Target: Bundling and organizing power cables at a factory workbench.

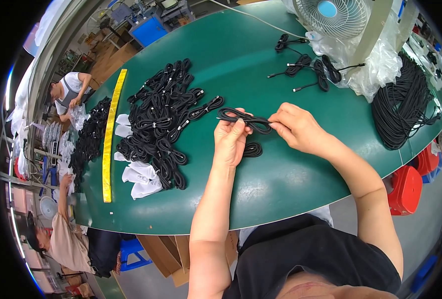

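Note:
Above the green table [280,194], a coiled black cable [251,120] is held between my two hands. My left hand [232,137] pinches the coil at its middle with thumb and fingers. At the coil's right end, my right hand [296,127] has its fingers closed together on the cable; what exactly the fingertips grip there is too small to tell. Just under my hands lies another black cable coil [252,149], partly hidden by my left hand. To the left spreads a big pile of coiled black cables [153,117], several with pale ties and silvery plug ends.
White plastic bags [140,178] lie beside the pile, before a yellow strip [114,134]. A large bundle of loose black cable [399,107] rests right, near a fan [333,17]. Loose cables [310,67] lie at the back. Two people work at left; a red stool [405,190] stands right.

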`<action>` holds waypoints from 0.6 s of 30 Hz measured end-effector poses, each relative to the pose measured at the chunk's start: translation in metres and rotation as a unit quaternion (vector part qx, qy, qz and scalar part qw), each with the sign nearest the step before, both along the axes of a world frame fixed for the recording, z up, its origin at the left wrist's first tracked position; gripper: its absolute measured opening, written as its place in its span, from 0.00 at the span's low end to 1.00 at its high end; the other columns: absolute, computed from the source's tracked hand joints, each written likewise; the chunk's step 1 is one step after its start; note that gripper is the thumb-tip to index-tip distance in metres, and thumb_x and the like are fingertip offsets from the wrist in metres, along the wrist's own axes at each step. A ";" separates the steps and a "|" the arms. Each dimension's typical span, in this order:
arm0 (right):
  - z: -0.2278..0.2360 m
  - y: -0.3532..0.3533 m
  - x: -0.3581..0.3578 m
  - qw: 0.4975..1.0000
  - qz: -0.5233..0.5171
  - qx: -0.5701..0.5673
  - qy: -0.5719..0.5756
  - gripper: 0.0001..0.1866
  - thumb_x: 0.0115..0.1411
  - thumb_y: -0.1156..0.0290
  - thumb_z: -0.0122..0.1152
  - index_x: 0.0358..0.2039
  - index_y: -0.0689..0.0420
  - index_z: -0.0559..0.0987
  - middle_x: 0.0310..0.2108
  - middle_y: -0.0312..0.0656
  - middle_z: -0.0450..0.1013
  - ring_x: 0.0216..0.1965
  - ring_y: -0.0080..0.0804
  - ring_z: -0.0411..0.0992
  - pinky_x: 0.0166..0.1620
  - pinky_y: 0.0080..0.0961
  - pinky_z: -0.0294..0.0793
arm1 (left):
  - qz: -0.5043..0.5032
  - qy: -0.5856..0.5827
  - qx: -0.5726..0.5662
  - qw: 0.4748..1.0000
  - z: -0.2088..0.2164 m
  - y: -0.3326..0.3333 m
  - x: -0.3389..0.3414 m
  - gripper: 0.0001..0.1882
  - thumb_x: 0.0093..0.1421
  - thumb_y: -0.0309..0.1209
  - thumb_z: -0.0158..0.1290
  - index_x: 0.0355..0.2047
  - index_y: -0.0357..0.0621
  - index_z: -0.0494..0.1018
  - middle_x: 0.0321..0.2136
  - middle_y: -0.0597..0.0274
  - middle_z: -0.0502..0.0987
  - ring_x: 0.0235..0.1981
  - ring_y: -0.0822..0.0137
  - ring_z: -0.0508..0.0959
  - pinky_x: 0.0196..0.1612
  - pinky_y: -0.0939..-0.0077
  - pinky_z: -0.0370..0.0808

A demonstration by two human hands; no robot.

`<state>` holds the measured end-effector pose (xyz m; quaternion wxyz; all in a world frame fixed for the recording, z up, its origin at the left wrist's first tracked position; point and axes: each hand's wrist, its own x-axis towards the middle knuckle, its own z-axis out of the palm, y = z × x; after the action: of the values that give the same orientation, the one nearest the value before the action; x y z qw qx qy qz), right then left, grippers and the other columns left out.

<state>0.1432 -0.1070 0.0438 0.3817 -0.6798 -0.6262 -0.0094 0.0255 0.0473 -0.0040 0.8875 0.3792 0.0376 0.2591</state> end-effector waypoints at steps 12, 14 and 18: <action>0.000 0.000 -0.011 0.997 -0.065 0.015 0.029 0.06 0.50 0.77 0.57 0.28 0.61 0.71 0.26 0.45 0.66 0.28 0.44 0.69 0.30 0.37 0.69 | 0.051 0.007 0.068 0.996 -0.001 -0.007 0.002 0.13 0.53 0.27 0.56 0.39 0.39 0.68 0.31 0.60 0.73 0.28 0.72 0.72 0.32 0.78 0.72; -0.005 0.001 -0.009 0.998 -0.066 0.001 0.014 0.06 0.50 0.76 0.57 0.28 0.61 0.71 0.26 0.45 0.66 0.28 0.44 0.69 0.30 0.37 0.70 | 0.055 0.019 0.059 0.997 -0.004 -0.016 0.005 0.13 0.54 0.27 0.56 0.38 0.39 0.68 0.31 0.61 0.73 0.27 0.71 0.72 0.32 0.78 0.72; -0.006 0.001 -0.011 0.999 -0.037 0.038 0.013 0.07 0.50 0.75 0.58 0.29 0.60 0.71 0.27 0.45 0.66 0.30 0.44 0.69 0.31 0.36 0.70 | 0.002 0.057 0.109 0.992 -0.006 -0.025 0.006 0.13 0.54 0.27 0.56 0.38 0.38 0.67 0.31 0.61 0.72 0.28 0.72 0.72 0.34 0.78 0.72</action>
<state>0.1322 -0.1061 0.0378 0.4144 -0.6878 -0.5947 -0.0389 0.0313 0.0220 -0.0099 0.8367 0.4880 0.0605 0.2410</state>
